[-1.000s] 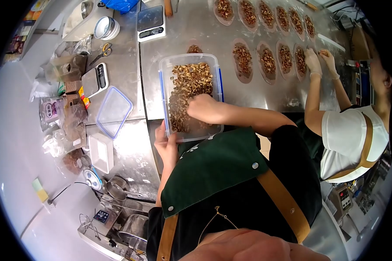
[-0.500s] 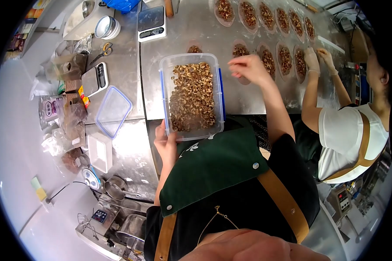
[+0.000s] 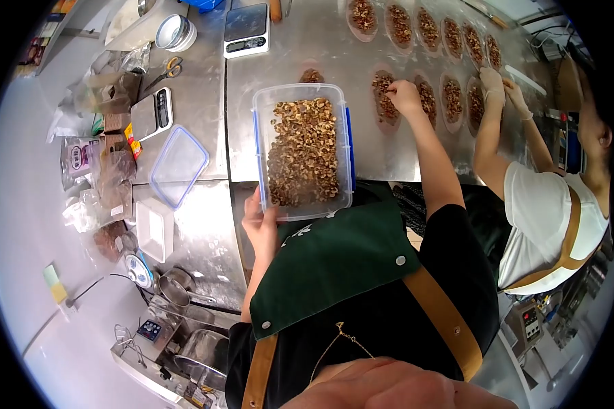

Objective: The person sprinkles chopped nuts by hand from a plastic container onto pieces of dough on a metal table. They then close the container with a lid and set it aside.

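Observation:
My left hand (image 3: pixel 258 223) grips the near left corner of a clear plastic container (image 3: pixel 299 90) with blue side clips. Chopped walnut pieces (image 3: pixel 304 150) lie inside it. My right hand (image 3: pixel 406 99) is over an oval dough piece (image 3: pixel 383 121) strewn with nuts, to the right of the container. Its fingertips are pinched together at the topping, and what they hold is too small to make out. Another nut-topped oval (image 3: pixel 426 95) sits just right of that hand. Beyond the container, a smaller-looking oval (image 3: pixel 312 75) is partly hidden by its rim.
Several nut-topped ovals (image 3: pixel 399 27) line the far side of the steel table (image 3: pixel 280 68). At right, a co-worker's gloved hands (image 3: pixel 492 87) work near the end ovals. Left are a blue-edged lid (image 3: pixel 179 167), scales (image 3: pixel 247 31), scissors (image 3: pixel 165 73) and a white tub (image 3: pixel 154 230).
My right hand has moved right, from the gap beside the container to above the oval, with its fingertips now lowered to the topping. My left hand keeps its hold on the container.

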Tool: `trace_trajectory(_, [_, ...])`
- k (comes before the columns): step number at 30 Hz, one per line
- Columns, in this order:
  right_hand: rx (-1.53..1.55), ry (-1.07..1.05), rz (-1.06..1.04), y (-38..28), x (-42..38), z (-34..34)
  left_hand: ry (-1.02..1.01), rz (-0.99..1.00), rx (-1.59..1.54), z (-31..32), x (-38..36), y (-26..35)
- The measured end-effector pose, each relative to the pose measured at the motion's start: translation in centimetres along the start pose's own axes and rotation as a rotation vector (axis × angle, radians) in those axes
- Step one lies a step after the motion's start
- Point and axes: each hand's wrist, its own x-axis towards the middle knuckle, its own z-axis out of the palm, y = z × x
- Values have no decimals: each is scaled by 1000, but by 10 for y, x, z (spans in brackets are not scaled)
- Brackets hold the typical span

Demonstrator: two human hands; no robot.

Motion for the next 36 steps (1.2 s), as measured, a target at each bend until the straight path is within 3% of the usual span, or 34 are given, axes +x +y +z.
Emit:
trace_trajectory(13, [297,25,28,38,-2,21,19,-26,-31,3,-4,7])
trace_trajectory(16, [219,170,-59,18,-30,5,16,-32,-27,1,-4,5])
trace_trajectory(19, [253,406,-414,-39,-67,-18,18,-47,-18,1,-4,7])
trace_trajectory(21, [315,199,-473,-96,-109,-28,2,-62,0,1,-2,8])
trace_trajectory(22, [363,164,-695,-119,-127,-29,-13,-47,0,1,-1,6])
trace_trajectory(24, [92,-323,-928,-152,-153,-29,-38,-10,-1,1,1,3])
trace_trajectory(25, [-120,-451,-1006,-158,-160,-12,-46,-6,-9,3,1,4])
trace_trajectory(28, [-354,-528,-1150,-165,-174,24,-64,11,-16,5,-3,7])
trace_trajectory(31, [-367,-277,-1182,-169,-184,41,-71,27,-4,5,-4,6])
trace_trajectory(36, [-376,-342,-1209,-163,-184,50,-82,48,16,0,-1,-1])
